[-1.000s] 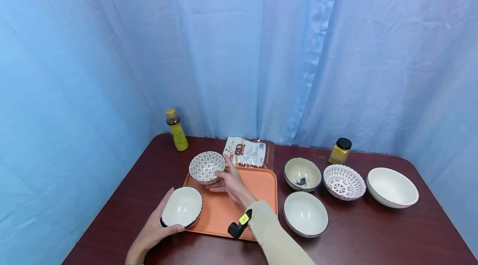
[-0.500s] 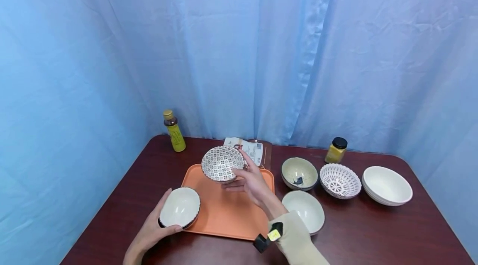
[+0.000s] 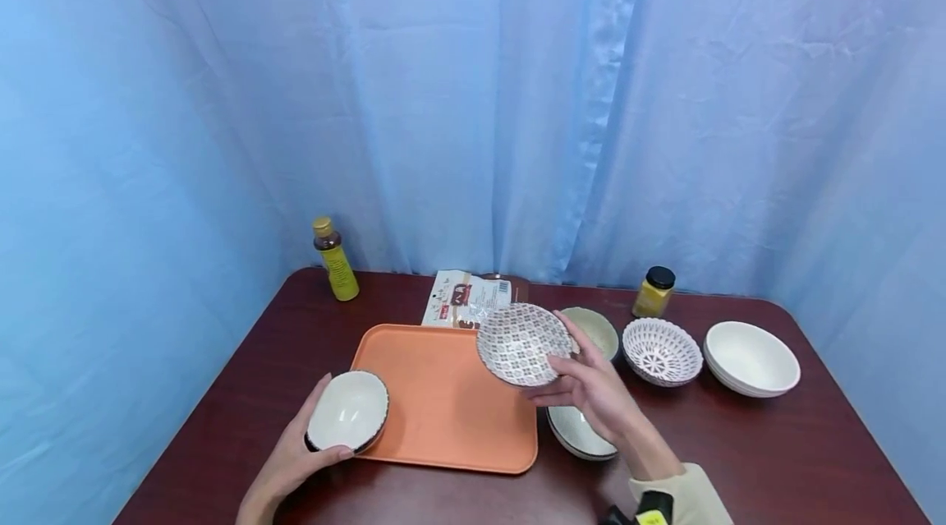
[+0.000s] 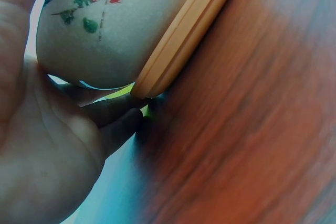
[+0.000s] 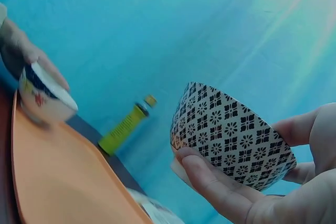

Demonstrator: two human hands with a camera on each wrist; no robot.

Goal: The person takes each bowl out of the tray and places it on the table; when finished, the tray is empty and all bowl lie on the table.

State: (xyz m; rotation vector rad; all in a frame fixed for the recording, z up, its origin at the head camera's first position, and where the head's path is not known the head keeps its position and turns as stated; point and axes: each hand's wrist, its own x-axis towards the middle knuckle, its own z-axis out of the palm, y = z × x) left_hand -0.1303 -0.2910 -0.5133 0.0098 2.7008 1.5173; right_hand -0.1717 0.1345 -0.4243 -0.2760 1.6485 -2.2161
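Observation:
My right hand [image 3: 602, 393] grips a bowl [image 3: 521, 344] with a small dark-and-white flower pattern. It holds this bowl raised and tilted over the right side of the orange tray [image 3: 443, 402]; the thumb lies along its wall in the right wrist view. At the tray's front left corner, my left hand [image 3: 284, 463] wraps thumb and fingers around a white bowl [image 3: 347, 410] with a dark rim. Red and green flowers show on that bowl's outer wall [image 4: 131, 30] in the left wrist view.
Right of the tray, a greenish bowl [image 3: 602, 330] and a pale bowl [image 3: 584, 436] are partly hidden by my right hand. Farther right are a lattice-patterned bowl [image 3: 663, 352], stacked white bowls [image 3: 752, 356] and a black-lidded jar [image 3: 654, 292]. A food packet [image 3: 466, 299] and bottle [image 3: 336, 262] stand behind.
My right hand has carried the patterned bowl rightward from the tray's back left to its right side, now overlapping the bowls there. The left hand stays on the white bowl.

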